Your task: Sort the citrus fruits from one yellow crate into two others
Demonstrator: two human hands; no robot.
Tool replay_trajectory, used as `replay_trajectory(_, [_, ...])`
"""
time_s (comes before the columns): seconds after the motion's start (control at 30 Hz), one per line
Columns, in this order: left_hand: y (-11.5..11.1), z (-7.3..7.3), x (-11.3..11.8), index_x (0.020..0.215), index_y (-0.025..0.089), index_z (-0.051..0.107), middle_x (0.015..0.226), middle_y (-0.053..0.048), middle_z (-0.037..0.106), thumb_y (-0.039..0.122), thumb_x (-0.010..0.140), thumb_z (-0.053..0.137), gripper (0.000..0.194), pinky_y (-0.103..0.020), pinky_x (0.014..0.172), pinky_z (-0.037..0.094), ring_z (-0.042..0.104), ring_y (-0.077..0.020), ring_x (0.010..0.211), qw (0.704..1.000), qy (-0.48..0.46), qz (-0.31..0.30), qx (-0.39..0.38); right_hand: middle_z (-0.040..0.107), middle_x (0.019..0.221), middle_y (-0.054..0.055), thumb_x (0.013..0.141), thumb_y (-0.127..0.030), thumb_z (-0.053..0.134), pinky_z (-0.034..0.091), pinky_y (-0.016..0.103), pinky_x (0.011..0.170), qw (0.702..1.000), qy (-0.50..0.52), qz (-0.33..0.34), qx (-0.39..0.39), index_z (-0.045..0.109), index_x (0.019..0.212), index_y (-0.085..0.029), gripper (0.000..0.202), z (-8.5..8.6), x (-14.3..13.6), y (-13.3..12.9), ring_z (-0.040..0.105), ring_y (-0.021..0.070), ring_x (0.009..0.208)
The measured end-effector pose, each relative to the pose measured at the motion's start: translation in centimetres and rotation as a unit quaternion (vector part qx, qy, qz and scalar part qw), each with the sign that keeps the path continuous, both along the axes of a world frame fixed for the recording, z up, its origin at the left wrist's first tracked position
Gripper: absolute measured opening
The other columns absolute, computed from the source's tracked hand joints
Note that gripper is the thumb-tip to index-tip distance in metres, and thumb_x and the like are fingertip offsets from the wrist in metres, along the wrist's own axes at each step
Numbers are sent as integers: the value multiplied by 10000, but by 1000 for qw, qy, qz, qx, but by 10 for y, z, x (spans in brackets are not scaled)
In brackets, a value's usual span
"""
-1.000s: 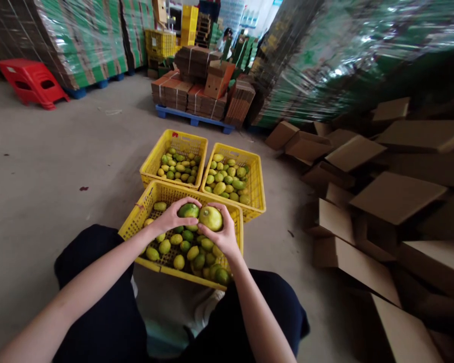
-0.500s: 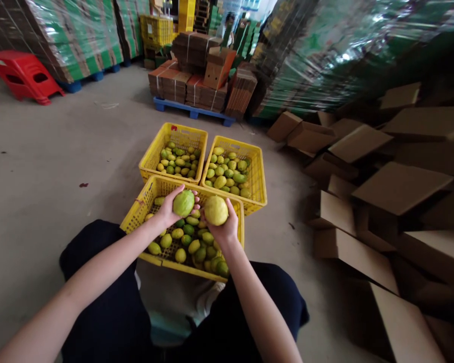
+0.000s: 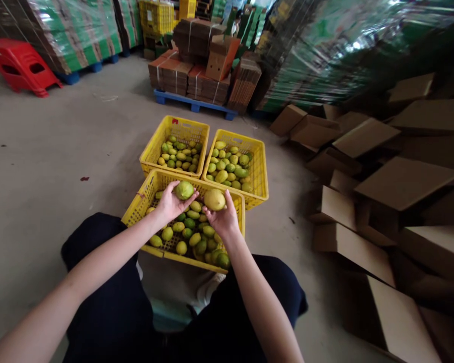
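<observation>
Above the near yellow crate [image 3: 136, 209], my left hand [image 3: 171, 205] holds a green lemon [image 3: 184, 190] between thumb and fingers. Beside it, my right hand [image 3: 226, 220] has its fingers around a yellow lemon [image 3: 215, 199]. The two held lemons are apart, at about the same height. Below them, several loose green and yellow lemons [image 3: 187, 233] lie in the near crate, partly hidden by my hands. Two more yellow crates, one at the back left [image 3: 148, 160] and one at the back right [image 3: 264, 174], touch its far side and also contain lemons.
Opened cardboard boxes [image 3: 406, 182] are heaped on the right. Flattened cartons [image 3: 212, 83] stand on a blue pallet [image 3: 195, 106] beyond the crates. A red stool [image 3: 21, 65] is at the far left, near wrapped pallet stacks [image 3: 87, 30]. My knees flank the near crate.
Both lemons have turned in my fingers, and my left palm now faces upward more. The camera view has tilted slightly down, so the background sits higher.
</observation>
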State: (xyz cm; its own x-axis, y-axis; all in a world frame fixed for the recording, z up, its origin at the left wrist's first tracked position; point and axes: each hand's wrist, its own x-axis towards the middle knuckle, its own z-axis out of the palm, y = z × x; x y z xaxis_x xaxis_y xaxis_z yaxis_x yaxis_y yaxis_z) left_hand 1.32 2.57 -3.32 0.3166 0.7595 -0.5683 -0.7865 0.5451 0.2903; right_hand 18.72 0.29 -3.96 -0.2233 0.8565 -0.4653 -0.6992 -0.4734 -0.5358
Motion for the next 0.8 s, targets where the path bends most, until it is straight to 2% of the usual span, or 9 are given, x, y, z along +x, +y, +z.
replay_trajectory(0.13, [0,-2,2,1086,84,632,663,-104,685,438,956,368,461,-222,349,451,567,-147,417,994,43,-100,-9,711,684,49,817,-532,652,529,245,401,999,-43,6,13,626,915,-174,372,-3,-2,-1,633,160,484])
replay_trajectory(0.23, [-3,-4,5,1064,90,636,631,-83,654,468,973,326,498,-211,315,350,473,-121,362,984,114,-139,12,689,828,0,652,-373,822,545,259,497,974,-201,-82,73,587,976,-236,424,-3,-4,-4,653,173,654])
replay_trajectory(0.3, [-7,-4,7,1039,141,627,740,-73,677,437,946,476,345,-212,418,438,569,-135,501,974,189,-111,64,655,991,-7,531,-252,889,579,313,738,913,-341,-155,160,566,1034,-268,598,-2,-2,-8,642,200,893])
replay_trajectory(0.37, [-12,-1,8,1021,197,619,938,-65,687,327,807,729,273,-227,641,531,656,-179,816,944,280,-31,170,605,1110,10,508,-211,892,495,401,984,838,-451,-179,250,560,1074,-275,660,1,1,-11,568,231,1073])
replay_trajectory(0.43, [-17,2,8,1021,228,622,1120,-57,645,184,609,881,489,-247,857,511,593,-220,1094,886,357,50,293,557,1165,32,554,-201,858,397,482,1084,777,-520,-171,309,562,1097,-275,623,6,5,-14,511,260,1154])
replay_trajectory(0.53, [-23,5,6,1038,235,635,1175,-59,602,127,506,920,613,-280,964,459,541,-244,1164,821,410,69,392,509,1215,54,618,-198,819,369,524,1094,728,-569,-165,345,588,1116,-288,556,14,11,-17,477,287,1206])
replay_trajectory(0.63, [-24,6,3,1045,238,668,1148,-52,593,123,533,907,577,-280,967,450,542,-233,1144,806,419,48,416,550,1241,62,659,-229,826,404,491,1075,744,-535,-108,384,631,1127,-301,512,19,15,-18,496,293,1230])
replay_trajectory(0.73, [-20,7,-2,1028,223,712,1189,-51,583,119,529,906,546,-283,1004,430,533,-224,1155,824,401,38,399,621,1229,44,607,-248,881,479,425,1003,818,-433,-64,374,603,1155,-302,617,20,15,-15,564,267,1188])
replay_trajectory(0.8, [-16,8,-6,1039,210,718,1178,-54,614,149,554,898,521,-307,996,440,558,-227,1127,860,351,13,371,670,1145,21,548,-260,912,523,392,930,867,-358,-70,338,584,1093,-290,637,17,13,-12,624,243,1087])
